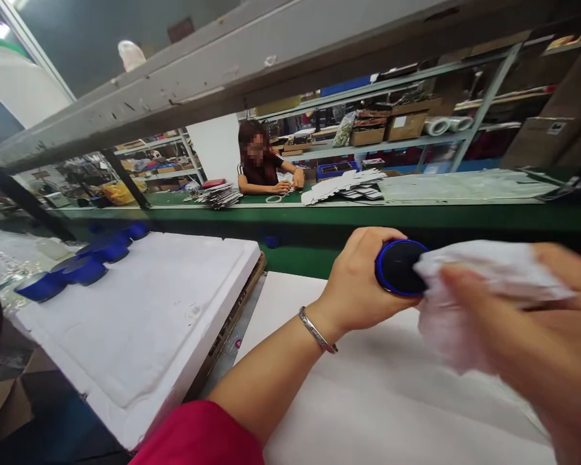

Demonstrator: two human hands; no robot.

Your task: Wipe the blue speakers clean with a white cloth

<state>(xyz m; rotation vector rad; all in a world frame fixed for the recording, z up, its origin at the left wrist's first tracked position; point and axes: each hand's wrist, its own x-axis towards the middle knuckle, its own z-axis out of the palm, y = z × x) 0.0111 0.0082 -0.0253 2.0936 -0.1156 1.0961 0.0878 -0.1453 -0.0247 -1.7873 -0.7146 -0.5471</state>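
My left hand [356,281], with a silver bracelet at the wrist, is wrapped round a small round blue device with a black face [399,266]. The black face is turned towards me. A crumpled white cloth [489,265] is gripped in my right hand [508,323], which is partly smeared by motion. One edge of the cloth touches the right side of the black face. Both hands are above white sheeting [368,400] on the bench. The underside of the device is hidden.
To the left, several blue round pieces [84,268] stand along the far edge of a white foam board [140,323]. One more blue piece [271,241] is on the green conveyor [290,258]. Across it, a co-worker [261,161] sits by stacked white cards [343,187]. A grey beam [198,77] spans overhead.
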